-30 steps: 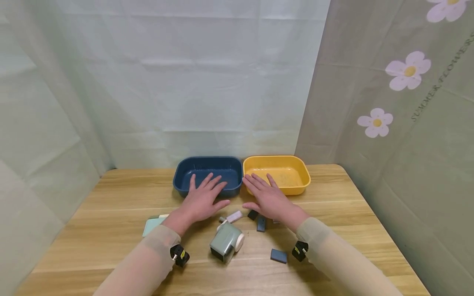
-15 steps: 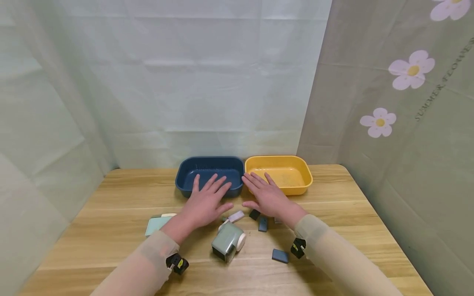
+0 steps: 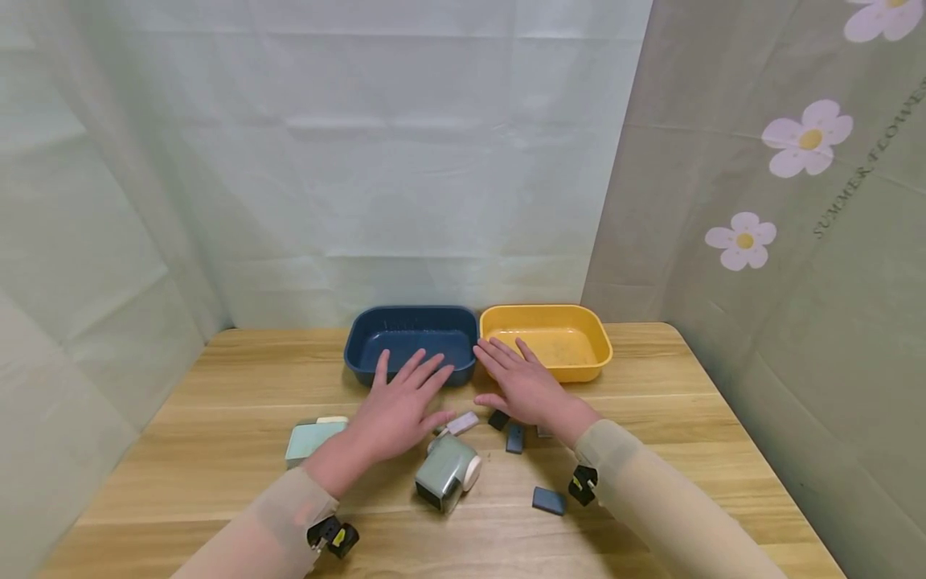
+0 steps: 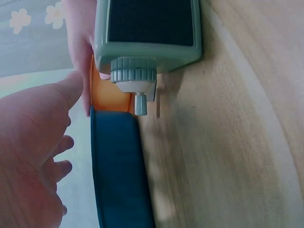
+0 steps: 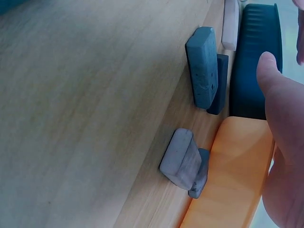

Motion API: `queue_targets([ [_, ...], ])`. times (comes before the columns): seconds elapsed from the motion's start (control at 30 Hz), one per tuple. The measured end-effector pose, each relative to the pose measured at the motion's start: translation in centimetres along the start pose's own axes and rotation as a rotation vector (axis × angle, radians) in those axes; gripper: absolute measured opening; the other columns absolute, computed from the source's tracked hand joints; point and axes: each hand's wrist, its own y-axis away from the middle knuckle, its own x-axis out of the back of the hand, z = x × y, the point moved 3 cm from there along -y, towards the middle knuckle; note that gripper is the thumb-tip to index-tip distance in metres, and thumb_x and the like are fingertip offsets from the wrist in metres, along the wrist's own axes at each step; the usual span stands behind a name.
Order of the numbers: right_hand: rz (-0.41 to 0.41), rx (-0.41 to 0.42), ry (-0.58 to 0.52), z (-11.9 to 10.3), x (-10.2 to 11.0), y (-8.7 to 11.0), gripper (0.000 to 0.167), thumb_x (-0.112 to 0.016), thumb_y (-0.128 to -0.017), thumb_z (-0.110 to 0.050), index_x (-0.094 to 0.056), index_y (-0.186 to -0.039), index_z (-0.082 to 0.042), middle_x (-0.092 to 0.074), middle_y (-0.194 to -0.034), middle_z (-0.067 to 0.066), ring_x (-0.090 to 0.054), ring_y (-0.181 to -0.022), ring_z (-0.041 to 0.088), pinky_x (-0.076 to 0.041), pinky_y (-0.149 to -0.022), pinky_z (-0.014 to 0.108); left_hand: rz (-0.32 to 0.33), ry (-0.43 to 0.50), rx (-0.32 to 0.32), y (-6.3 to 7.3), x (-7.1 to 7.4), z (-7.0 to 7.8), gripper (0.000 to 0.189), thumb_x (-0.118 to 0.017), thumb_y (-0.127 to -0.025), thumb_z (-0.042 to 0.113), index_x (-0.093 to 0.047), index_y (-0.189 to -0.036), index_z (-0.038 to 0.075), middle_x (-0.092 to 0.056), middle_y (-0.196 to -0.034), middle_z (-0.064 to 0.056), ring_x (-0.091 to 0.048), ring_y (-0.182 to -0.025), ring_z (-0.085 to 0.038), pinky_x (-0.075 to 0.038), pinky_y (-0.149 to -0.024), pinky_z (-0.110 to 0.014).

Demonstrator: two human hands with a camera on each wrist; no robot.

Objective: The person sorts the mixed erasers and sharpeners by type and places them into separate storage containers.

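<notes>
Left hand [image 3: 398, 412]: my forearm enters from the lower left and points forward and inward, palm down. Fingers are straight and fanned wide, thumb extended inward; they hold nothing. In the head view the fingertips overlap the near rim of the dark-blue rectangular plastic tray [image 3: 412, 319]; the left wrist view shows a gap between fingers and tray wall.

Right hand [image 3: 526, 392]: my forearm enters from the lower right and angles inward, palm down. Fingers are straight, three close together and the little finger apart, with the thumb pointing left; they hold nothing. The fingertips appear over the near left corner of the yellow rectangular plastic tray [image 3: 567, 347]. Contact with the rim cannot be confirmed.

The grey-green box-shaped device [image 3: 444, 468] with pale round side parts lies between my forearms. A lilac oblong block [image 3: 463, 423] lies beyond it, near my left thumb. A small black block [image 3: 498, 420] and a blue-grey oblong block [image 3: 514, 439] lie below my right hand.

Edges: the two trays stand side by side at the far edge of the wood-grain table [image 3: 687, 418], before the pale cloth backdrop [image 3: 434, 161]. Lateral room: bare wood extends from my right sleeve [image 3: 651, 490] to the table's right edge. On the left, a light-teal flat box [image 3: 314, 438] lies beside my wrist.
</notes>
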Motion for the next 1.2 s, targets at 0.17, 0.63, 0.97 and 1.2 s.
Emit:
queue_targets([
  [0.17,0.003,0.005,0.014,0.0,-0.1,-0.1,0.09,-0.056,-0.11,-0.064,-0.028,-0.176,-0.009,-0.027,-0.181,0.01,-0.023,-0.168,0.03,-0.015,-0.135,0.061,-0.003,-0.005,-0.005,0.7,0.0,0.1,0.077,-0.06,-0.109,0.063,-0.046,-0.17,0.018,-0.038,-0.177,-0.007,-0.027,-0.166,-0.037,-0.004,-0.128,-0.079],
  [0.63,0.025,0.016,0.016,-0.2,-0.1,-0.2,0.091,-0.061,-0.109,-0.062,-0.032,-0.174,-0.005,-0.03,-0.18,0.012,-0.027,-0.166,0.032,-0.016,-0.135,0.06,0.023,0.042,-0.045,2.8,0.7,0.5,0.077,-0.067,-0.108,0.058,-0.049,-0.168,0.014,-0.043,-0.174,-0.007,-0.03,-0.165,-0.037,-0.007,-0.127,-0.08],
  [0.97,0.011,0.007,0.019,-0.2,-0.1,-0.1,0.092,-0.059,-0.109,-0.064,-0.031,-0.174,-0.006,-0.029,-0.181,0.012,-0.026,-0.167,0.032,-0.018,-0.134,0.061,0.031,0.044,-0.106,4.2,1.0,1.2,0.079,-0.067,-0.107,0.06,-0.048,-0.169,0.017,-0.043,-0.174,-0.004,-0.03,-0.165,-0.035,-0.013,-0.126,-0.08],
  [1.2,0.004,0.006,0.01,-0.2,0.0,-0.1,0.091,-0.059,-0.11,-0.063,-0.03,-0.175,-0.006,-0.029,-0.181,0.012,-0.026,-0.167,0.031,-0.019,-0.134,0.061,0.03,0.048,-0.156,4.9,1.2,1.9,0.081,-0.066,-0.107,0.06,-0.045,-0.171,0.017,-0.042,-0.175,-0.006,-0.029,-0.165,-0.036,-0.018,-0.125,-0.081],
])
